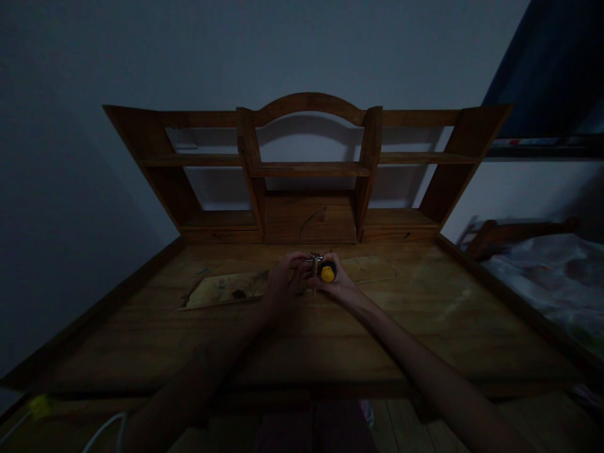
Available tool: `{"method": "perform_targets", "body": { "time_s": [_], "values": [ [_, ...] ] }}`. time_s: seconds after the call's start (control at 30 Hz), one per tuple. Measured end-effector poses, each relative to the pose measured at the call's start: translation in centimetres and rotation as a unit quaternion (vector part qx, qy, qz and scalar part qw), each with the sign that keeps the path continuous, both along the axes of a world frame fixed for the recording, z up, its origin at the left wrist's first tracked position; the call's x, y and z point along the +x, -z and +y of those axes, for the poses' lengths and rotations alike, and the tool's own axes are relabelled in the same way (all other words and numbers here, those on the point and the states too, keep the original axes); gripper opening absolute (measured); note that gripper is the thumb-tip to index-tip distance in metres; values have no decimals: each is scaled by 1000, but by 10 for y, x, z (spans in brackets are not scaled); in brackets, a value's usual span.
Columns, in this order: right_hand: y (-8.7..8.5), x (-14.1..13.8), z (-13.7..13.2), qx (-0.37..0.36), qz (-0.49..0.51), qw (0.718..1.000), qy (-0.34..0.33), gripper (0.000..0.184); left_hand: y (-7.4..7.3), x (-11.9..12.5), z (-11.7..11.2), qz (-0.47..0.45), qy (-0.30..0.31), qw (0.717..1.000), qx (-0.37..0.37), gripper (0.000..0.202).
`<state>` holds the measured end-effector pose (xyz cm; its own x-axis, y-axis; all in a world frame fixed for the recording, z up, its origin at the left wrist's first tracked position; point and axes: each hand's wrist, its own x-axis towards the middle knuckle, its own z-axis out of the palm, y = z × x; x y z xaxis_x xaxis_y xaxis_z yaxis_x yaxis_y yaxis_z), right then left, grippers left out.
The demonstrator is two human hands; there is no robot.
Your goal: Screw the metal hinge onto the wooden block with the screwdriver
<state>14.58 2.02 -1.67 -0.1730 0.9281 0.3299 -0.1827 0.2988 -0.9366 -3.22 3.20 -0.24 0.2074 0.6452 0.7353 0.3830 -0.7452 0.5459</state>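
Note:
Over the middle of the desk, my two hands meet close together. My right hand [333, 277] is closed around a yellow-and-black tool [327, 272], its round yellow end turned towards me; the dim light hides its exact kind. My left hand [289, 277] is beside it, fingers bent around a small shiny metal piece [313, 258] at the fingertips. The metal piece lies between both hands, and part of it is covered by fingers. Beneath and behind the hands, a long pale wooden board [221, 290] with dark stains lies on the desk.
The wooden desk [377, 340] carries a shelf unit [309, 170] along its back, against the wall. A thin dark cord [309, 220] shows at the middle panel. To the right is a bed [542, 264]. A white cable [106, 428] and a yellow object [39, 406] are at lower left.

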Motion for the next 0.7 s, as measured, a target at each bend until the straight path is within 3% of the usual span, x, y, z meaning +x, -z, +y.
{"method": "perform_targets", "body": {
  "time_s": [0.7],
  "values": [
    [-6,-2,-3,6,-11,1000,4,68,7,-3,6,6,-7,1000,4,21]
  ]
}}
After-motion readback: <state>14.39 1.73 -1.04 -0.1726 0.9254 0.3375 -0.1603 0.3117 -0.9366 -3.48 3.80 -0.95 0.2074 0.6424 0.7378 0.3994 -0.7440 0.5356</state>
